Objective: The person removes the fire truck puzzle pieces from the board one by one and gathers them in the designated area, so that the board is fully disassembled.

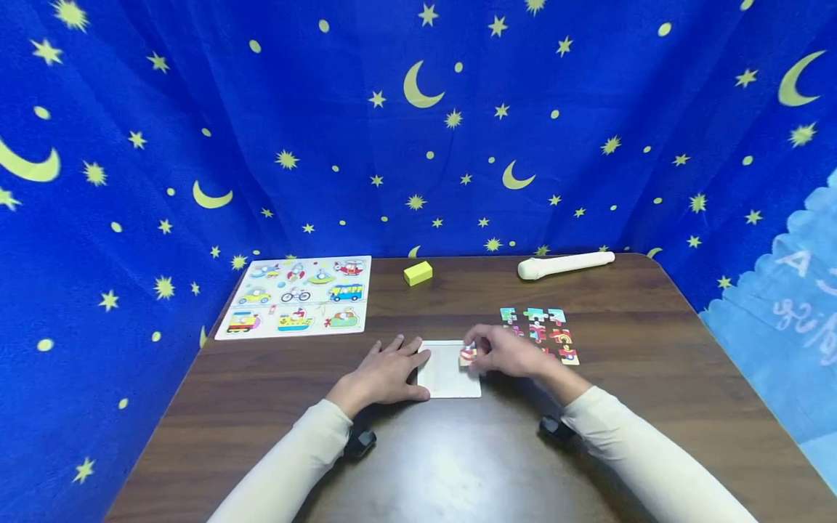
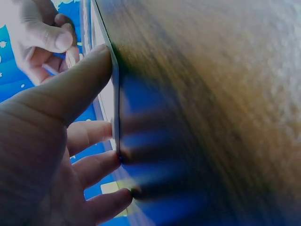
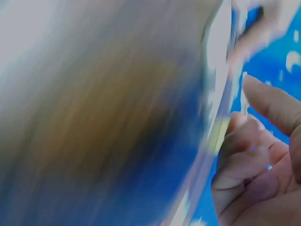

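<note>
A small white puzzle tray [image 1: 447,378] lies on the table between the two hands. My left hand [image 1: 387,372] rests at its left side with fingers spread; in the left wrist view the thumb [image 2: 89,75] lies over the tray's edge. Above the tray's right part, my right hand [image 1: 506,352] pinches a colourful jigsaw piece [image 1: 467,354] between thumb and fingers. In the right wrist view that piece [image 3: 244,96] shows edge-on and thin. To the right, several loose jigsaw pieces [image 1: 538,332] lie in rows, some hidden behind the right hand.
A vehicle picture board [image 1: 307,294] lies at the back left of the brown table [image 1: 621,407]. A yellow block [image 1: 418,273] sits at the back middle, and a white stick with a rounded end [image 1: 565,266] lies at the back right. A blue star-patterned curtain [image 1: 366,145] hangs behind.
</note>
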`<state>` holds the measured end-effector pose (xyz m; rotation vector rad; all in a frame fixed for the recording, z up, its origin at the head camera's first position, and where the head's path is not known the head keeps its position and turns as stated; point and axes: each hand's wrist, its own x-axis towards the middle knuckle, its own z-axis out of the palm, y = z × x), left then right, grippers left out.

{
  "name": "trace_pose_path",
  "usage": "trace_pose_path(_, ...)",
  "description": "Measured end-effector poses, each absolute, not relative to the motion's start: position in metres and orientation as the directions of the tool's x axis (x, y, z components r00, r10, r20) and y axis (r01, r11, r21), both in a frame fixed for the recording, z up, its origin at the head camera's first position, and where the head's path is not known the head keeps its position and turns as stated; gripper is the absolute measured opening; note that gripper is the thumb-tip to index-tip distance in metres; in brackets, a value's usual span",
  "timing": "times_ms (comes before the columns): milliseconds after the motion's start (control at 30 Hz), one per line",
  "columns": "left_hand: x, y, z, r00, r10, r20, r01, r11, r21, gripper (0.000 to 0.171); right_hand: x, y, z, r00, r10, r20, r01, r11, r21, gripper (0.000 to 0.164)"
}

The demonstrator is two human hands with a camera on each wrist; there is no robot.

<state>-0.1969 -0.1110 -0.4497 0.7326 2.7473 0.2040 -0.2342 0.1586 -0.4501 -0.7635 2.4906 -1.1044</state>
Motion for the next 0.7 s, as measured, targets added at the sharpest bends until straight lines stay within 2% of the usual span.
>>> trace_pose_path(133, -0.197, -0.111, -0.45, -0.831, 0.502, -0.239, 0.461, 0.862, 0.211, 0.08, -0.246, 0.204, -0.457, -0.862, -0.502, -0.067, -0.276, 0.577, -0.769, 0.032)
trace_pose_path(233, -0.197, -0.113, -0.45, -0.836, 0.491, -0.245, 0.45, 0.869, 0.205, 0.081, -0.251, 0.222, -0.461, -0.863, -0.5, -0.068, -0.28, 0.587, -0.76, 0.034)
trace_pose_path(467, -0.197, -0.115, -0.449, -0.835, 0.488, -0.254, 0.444, 0.871, 0.21, 0.081, -0.25, 0.229, -0.465, -0.845, -0.531, -0.055, -0.316, 0.58, -0.751, 0.034)
trace_pose_path(700, -0.197, -0.116, -0.449, -0.829, 0.503, -0.243, 0.461, 0.862, 0.211, 0.08, -0.247, 0.23, -0.454, -0.9, -0.433, -0.061, -0.24, 0.606, -0.759, 0.042)
